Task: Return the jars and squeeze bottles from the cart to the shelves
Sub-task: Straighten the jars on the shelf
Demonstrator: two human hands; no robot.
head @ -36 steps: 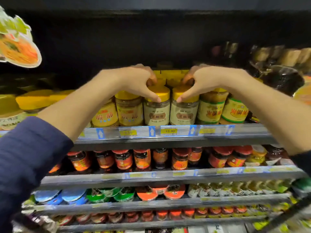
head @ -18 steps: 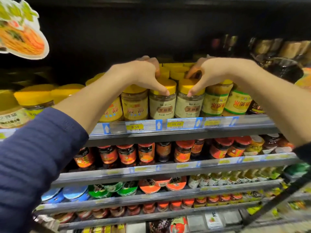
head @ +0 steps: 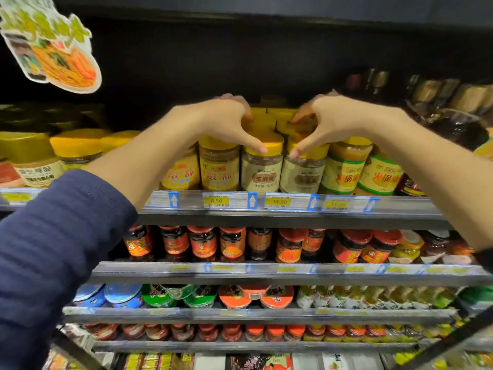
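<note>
Two clear jars with yellow lids and beige labels stand side by side at the front of the top shelf [head: 400, 205]. My left hand [head: 224, 121] closes over the lid of the left jar [head: 262, 173], thumb on the lid's front edge and fingers behind. My right hand [head: 338, 120] grips the lid of the right jar [head: 302, 176] the same way. Both jars rest upright on the shelf, touching each other. More yellow lids show behind them, partly hidden by my hands.
Yellow-labelled jars [head: 220, 169] stand left of the pair and green-and-yellow ones [head: 344, 169] right. Red-lidded chilli jars [head: 202, 244] fill the shelf below, bowl packs [head: 232, 296] lower down. A cardboard promo sign [head: 53, 52] hangs upper left. Dark cart bars [head: 453, 340] cross the bottom corners.
My hands have stayed on the two lids and the jars have stayed on the shelf. The view has tilted slightly, showing more of the lower shelves.
</note>
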